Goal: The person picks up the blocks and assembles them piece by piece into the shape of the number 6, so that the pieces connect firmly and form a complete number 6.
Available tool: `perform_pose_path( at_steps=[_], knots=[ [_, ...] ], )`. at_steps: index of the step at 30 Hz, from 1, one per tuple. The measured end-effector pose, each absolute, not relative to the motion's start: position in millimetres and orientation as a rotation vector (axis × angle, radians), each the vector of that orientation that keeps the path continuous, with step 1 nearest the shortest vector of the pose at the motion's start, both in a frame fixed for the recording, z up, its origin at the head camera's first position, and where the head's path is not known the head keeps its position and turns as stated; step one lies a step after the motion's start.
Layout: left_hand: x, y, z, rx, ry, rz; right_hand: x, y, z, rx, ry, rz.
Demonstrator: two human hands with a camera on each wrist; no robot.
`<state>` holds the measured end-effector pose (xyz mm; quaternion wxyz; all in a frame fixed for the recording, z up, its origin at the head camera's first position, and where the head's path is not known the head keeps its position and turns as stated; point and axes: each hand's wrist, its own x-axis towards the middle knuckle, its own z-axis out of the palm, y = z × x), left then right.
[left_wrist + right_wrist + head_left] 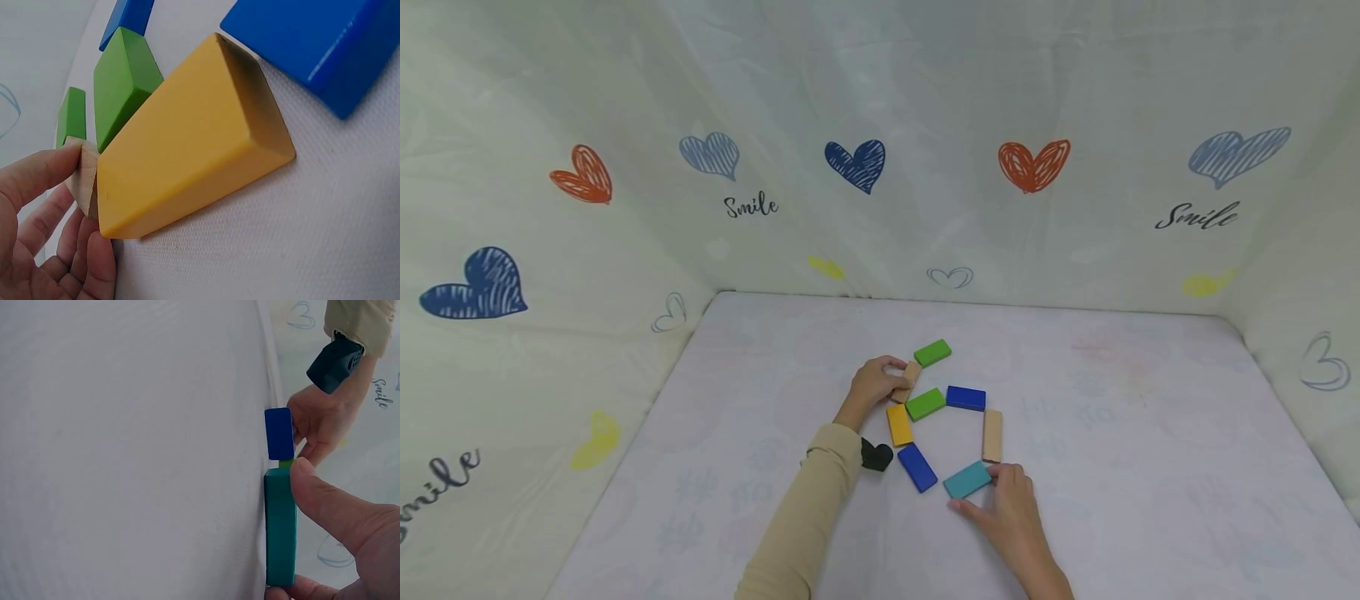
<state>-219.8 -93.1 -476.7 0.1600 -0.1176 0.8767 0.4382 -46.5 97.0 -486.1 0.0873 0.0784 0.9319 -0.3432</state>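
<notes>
Both hands are busy here. The left hand (872, 383) has its thumb and fingers closed in around a plain, unpainted wooden rectangular block (912, 374), gripping it in a small pinch, and in the left wrist view the lower fingers are curled in. The right hand (1011, 504) is spread wider, with the thumb at one end of a teal painted rectangular block (967, 480) and fingers at the other, so it's holding the thing lengthwise.

As for the blocks, the teal one sits on the near side of a rough ring on the white bench (1112, 467), all glossy paint and neat edges. Going round from it: a second plain wooden block (992, 436), a dark blue block (966, 398), a bright green block (926, 404), a yellow-orange block (900, 425) and another dark blue block (917, 467). There's a gap between that last one and the teal. The left hand's wooden block angles off the ring near the yellow and green corners, with another green block (932, 352) just past its far end. Can't tell if those ends actually touch.

Room-wise, the bench runs well out to the right and left of the ring. Its back edge meets a white heart-print cloth wall (940, 225), well behind the blocks.
</notes>
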Motion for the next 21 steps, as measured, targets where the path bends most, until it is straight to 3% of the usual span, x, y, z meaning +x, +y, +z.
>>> perform_pose_path(
  at_steps=[12,21],
  knots=[
    [-220.7,-92.1,-476.6,-0.331,2.495,1.260,-47.8,98.9,-477.5,0.224,2.761,-1.092],
    [-219.7,-93.1,-476.8,-0.317,2.507,1.252,-63.4,92.7,-454.9,-0.011,2.840,-1.160]
  ],
)
